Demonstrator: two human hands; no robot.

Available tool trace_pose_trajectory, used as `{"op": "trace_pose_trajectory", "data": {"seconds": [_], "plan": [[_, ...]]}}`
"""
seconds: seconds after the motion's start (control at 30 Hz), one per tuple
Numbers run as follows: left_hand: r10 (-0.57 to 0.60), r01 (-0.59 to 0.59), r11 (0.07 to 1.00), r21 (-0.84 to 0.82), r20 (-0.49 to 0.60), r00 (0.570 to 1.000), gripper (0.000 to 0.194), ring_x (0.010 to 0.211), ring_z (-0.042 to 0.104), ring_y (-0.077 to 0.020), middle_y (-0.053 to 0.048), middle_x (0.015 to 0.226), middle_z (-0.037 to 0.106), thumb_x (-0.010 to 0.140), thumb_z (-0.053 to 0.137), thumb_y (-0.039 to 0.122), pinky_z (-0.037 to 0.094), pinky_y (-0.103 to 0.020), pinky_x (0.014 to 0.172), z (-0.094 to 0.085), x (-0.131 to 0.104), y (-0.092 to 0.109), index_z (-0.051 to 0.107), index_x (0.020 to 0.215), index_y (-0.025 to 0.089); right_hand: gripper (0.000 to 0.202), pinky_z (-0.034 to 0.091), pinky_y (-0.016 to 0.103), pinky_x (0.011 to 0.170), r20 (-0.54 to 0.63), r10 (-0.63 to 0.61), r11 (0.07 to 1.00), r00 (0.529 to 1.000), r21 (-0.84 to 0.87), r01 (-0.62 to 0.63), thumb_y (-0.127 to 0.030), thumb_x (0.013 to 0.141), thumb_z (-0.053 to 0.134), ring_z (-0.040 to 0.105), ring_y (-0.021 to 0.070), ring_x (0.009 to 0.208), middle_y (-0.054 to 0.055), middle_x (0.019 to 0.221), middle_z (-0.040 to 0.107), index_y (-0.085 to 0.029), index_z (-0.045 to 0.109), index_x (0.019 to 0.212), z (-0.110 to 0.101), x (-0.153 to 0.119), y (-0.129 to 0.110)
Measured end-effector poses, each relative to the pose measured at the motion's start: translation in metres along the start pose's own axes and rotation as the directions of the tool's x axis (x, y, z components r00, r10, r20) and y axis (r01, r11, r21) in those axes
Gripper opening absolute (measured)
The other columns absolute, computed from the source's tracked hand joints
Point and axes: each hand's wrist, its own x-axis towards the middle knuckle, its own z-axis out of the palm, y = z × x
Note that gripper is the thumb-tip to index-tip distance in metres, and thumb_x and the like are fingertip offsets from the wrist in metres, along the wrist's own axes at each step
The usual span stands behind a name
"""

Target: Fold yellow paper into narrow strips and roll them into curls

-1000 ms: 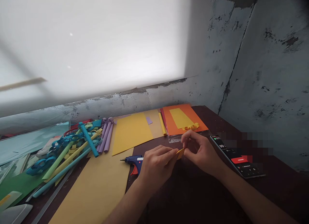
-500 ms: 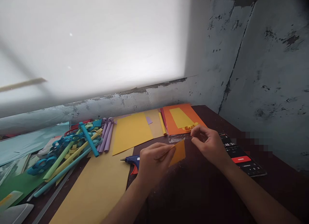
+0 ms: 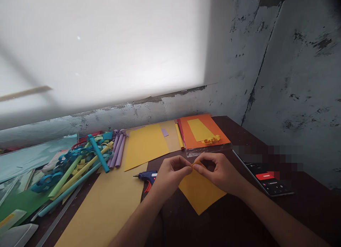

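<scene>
A yellow-orange paper sheet hangs over the dark table between my hands, one corner pointing down toward me. My left hand pinches its upper corner between thumb and fingers. Right beside it, my right hand pinches the same corner, the fingertips of both hands nearly touching. That corner looks slightly curled, though the fingers partly hide it. A blue glue gun with an orange trigger lies just left of my left hand.
Yellow curled strips rest on orange paper at the back. A phone lies right. Leftward are a large yellow sheet, tan paper, purple tubes and several blue, green and yellow paper rolls.
My right hand has come left and down from near the curled strips and now grips the paper's corner beside my left hand. The sheet has turned and shows more of its surface.
</scene>
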Motion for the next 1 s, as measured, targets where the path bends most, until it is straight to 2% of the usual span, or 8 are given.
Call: {"op": "trace_pose_trajectory", "data": {"seconds": [0.2,0.37,0.5,0.67,0.73,0.77,0.87,1.0], "plan": [[-0.048,0.047,0.997,0.064,0.010,0.999,0.019,0.063,0.049,-0.0130,0.002,0.065,0.055,0.069,0.061,0.025,0.034,-0.024,0.058,-0.001,0.000,-0.002,0.044,0.061,0.019,0.013,0.049,0.026,0.071,0.007,-0.066,0.998,0.998,-0.016,0.066,-0.029,0.093,0.067,0.068,0.0171,0.084,0.000,0.090,0.077,-0.025,0.078,0.089,0.001,-0.002,-0.001],[-0.095,0.107,0.970,0.217,-0.066,0.993,0.021,0.058,0.039,-0.0116,0.005,0.057,0.043,0.068,0.057,0.026,0.028,-0.025,0.055,-0.010,0.001,-0.002,0.039,0.058,0.021,0.014,0.052,0.027,0.072,-0.107,-0.022,0.998,0.994,0.052,0.028,-0.033,0.092,0.068,0.069,0.0186,0.084,0.002,0.090,0.078,-0.024,0.079,0.089,-0.005,-0.001,-0.003],[-0.168,0.221,0.900,0.375,-0.168,0.971,0.023,0.056,0.042,-0.0133,0.004,0.054,0.044,0.071,0.057,0.026,0.027,-0.027,0.054,-0.015,0.002,0.003,0.040,0.056,0.022,0.018,0.052,0.028,0.070,-0.176,0.013,0.998,0.984,0.066,-0.002,-0.039,0.091,0.070,0.068,0.0195,0.082,0.003,0.087,0.077,-0.024,0.079,0.088,-0.007,0.001,-0.001],[0.026,0.257,0.668,0.698,-0.366,0.930,0.021,0.061,0.051,-0.0181,0.000,0.057,0.054,0.074,0.057,0.020,0.028,-0.030,0.056,-0.017,0.001,0.009,0.046,0.056,0.022,0.027,0.050,0.029,0.063,-0.295,0.078,0.993,0.952,0.108,-0.048,-0.048,0.090,0.070,0.066,0.0194,0.075,0.004,0.084,0.075,-0.023,0.078,0.089,-0.010,0.002,0.005],[0.149,0.206,0.666,0.717,-0.399,0.905,0.017,0.063,0.055,-0.0189,-0.001,0.061,0.059,0.077,0.056,0.018,0.033,-0.029,0.059,-0.016,-0.002,0.013,0.052,0.061,0.022,0.030,0.049,0.029,0.061,-0.349,0.092,0.993,0.933,0.099,-0.061,-0.051,0.089,0.070,0.065,0.0192,0.072,0.004,0.082,0.073,-0.022,0.078,0.089,-0.012,0.003,0.006],[0.202,0.133,0.721,0.680,-0.389,0.899,0.014,0.065,0.058,-0.0185,-0.001,0.065,0.063,0.080,0.055,0.018,0.036,-0.029,0.061,-0.014,-0.004,0.015,0.057,0.067,0.021,0.030,0.049,0.029,0.061,-0.332,0.079,0.995,0.940,0.078,-0.056,-0.051,0.090,0.069,0.065,0.0191,0.072,0.004,0.082,0.073,-0.022,0.077,0.088,-0.012,0.003,0.006],[0.311,-0.201,0.853,0.482,-0.160,0.937,0.012,0.083,0.067,-0.0191,-0.003,0.094,0.074,0.086,0.059,0.024,0.048,-0.028,0.076,-0.006,-0.009,0.019,0.070,0.092,0.022,0.028,0.051,0.030,0.065,-0.184,-0.009,1.000,0.983,0.011,0.012,-0.048,0.091,0.068,0.064,0.0193,0.078,0.004,0.085,0.071,-0.023,0.078,0.088,-0.010,0.003,0.004],[0.218,-0.211,0.918,0.337,0.017,0.976,0.019,0.078,0.067,-0.0195,-0.003,0.083,0.074,0.089,0.067,0.035,0.048,-0.026,0.067,0.002,-0.011,0.014,0.078,0.089,0.020,0.029,0.056,0.032,0.074,-0.102,0.006,0.998,0.995,0.069,0.001,-0.047,0.089,0.072,0.069,0.0219,0.088,0.006,0.096,0.075,-0.024,0.078,0.103,-0.007,0.002,0.003]]}}
